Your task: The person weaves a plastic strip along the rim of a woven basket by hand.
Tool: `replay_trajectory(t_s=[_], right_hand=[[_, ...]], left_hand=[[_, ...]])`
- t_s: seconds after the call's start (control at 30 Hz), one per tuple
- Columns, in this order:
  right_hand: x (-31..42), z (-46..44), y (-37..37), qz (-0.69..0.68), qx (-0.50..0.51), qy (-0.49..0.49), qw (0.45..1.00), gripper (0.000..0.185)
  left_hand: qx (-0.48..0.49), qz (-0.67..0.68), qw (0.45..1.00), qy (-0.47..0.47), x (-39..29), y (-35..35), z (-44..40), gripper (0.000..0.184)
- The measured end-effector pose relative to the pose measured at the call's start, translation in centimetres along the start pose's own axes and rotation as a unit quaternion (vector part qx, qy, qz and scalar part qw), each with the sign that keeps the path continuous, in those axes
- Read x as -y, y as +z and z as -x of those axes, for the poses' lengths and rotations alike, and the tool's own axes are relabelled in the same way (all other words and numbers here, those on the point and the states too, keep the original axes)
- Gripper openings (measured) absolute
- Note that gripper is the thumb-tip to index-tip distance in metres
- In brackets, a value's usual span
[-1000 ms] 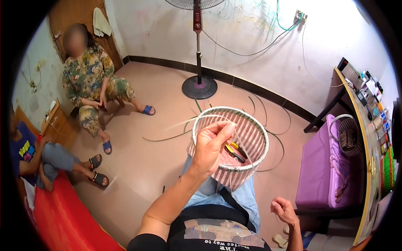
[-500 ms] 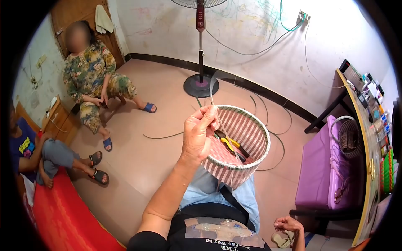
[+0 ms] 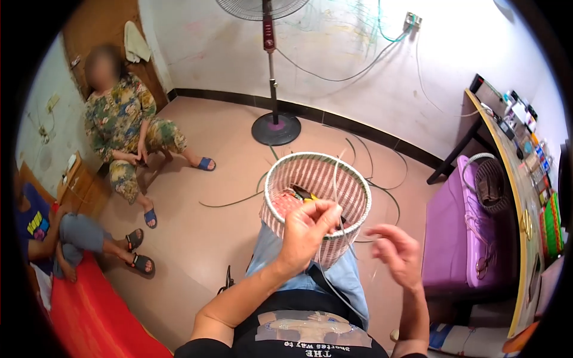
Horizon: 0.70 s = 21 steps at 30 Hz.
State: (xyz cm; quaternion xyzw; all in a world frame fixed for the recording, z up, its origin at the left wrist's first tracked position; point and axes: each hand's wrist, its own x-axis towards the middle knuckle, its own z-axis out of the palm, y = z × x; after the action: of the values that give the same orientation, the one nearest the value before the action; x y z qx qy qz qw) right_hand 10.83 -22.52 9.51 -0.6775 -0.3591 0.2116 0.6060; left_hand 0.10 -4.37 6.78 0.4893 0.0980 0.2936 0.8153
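Note:
A pale thin weaving strip (image 3: pixel 335 179) is pinched between the thumb and fingers of my left hand (image 3: pixel 305 234), at the near rim of a woven basket (image 3: pixel 355 200). The strip rises above the hand and trails down towards my lap. The basket is striped pink-brown and white and rests on my legs, its mouth tipped up. Inside it lies a tool with yellow and black handles (image 3: pixel 303 194), partly hidden by my left hand. Right of the basket, my right hand (image 3: pixel 399 253) is raised with loosely bent fingers, slightly blurred, holding nothing visible.
Loose dark strips (image 3: pixel 230 204) lie on the floor around the basket. A standing fan (image 3: pixel 276 128) is ahead. Two people sit at the left, beside a red-covered seat (image 3: pixel 101 307). At the right are a purple box (image 3: pixel 444 230) and a cluttered desk (image 3: pixel 507 155).
My left hand has come down and nearer to me with the strip. My right hand has risen from the lower right towards the basket. The view has shifted slightly.

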Motion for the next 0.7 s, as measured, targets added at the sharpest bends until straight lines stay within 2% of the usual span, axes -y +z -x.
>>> replay_trajectory(t_s=[0.03,0.07,0.13,0.27,0.4,0.5,0.6,0.63,0.7], right_hand=[[0.0,-0.8,1.3,0.000,0.052,-0.038,0.998,0.011],[0.1,-1.5,2.6,0.046,0.060,-0.094,0.993,0.010],[-0.7,-2.2,3.5,0.072,0.071,-0.136,0.986,0.007],[-0.8,-1.2,2.7,0.058,0.161,-0.059,0.983,0.006],[-2.5,1.3,0.1,0.081,0.231,0.018,0.969,0.009],[-3.7,2.3,-1.3,0.096,0.259,0.058,0.959,0.008],[-3.4,1.8,-0.9,0.045,0.209,0.044,0.976,0.010],[-2.5,1.2,-0.7,0.061,0.222,0.065,0.971,0.009],[-2.7,0.6,0.1,0.041,0.214,0.004,0.976,0.008]], left_hand=[[0.004,-0.037,0.999,-0.005,-0.2,0.5,0.6,0.014],[0.008,-0.027,1.000,-0.002,0.0,0.7,1.0,0.014],[0.011,-0.005,1.000,0.003,0.2,0.7,1.4,0.014],[0.022,0.048,0.998,-0.036,-1.3,-0.4,0.7,0.012],[-0.017,0.053,0.998,0.002,-2.0,-1.6,-0.4,0.012],[-0.010,0.026,1.000,0.002,-1.5,-1.8,-0.4,0.011],[0.008,-0.013,1.000,-0.003,-0.8,-1.3,0.3,0.011],[0.003,-0.027,1.000,-0.003,-0.5,-1.2,0.7,0.012],[-0.005,-0.049,0.999,-0.007,-0.2,-1.4,1.1,0.016]])
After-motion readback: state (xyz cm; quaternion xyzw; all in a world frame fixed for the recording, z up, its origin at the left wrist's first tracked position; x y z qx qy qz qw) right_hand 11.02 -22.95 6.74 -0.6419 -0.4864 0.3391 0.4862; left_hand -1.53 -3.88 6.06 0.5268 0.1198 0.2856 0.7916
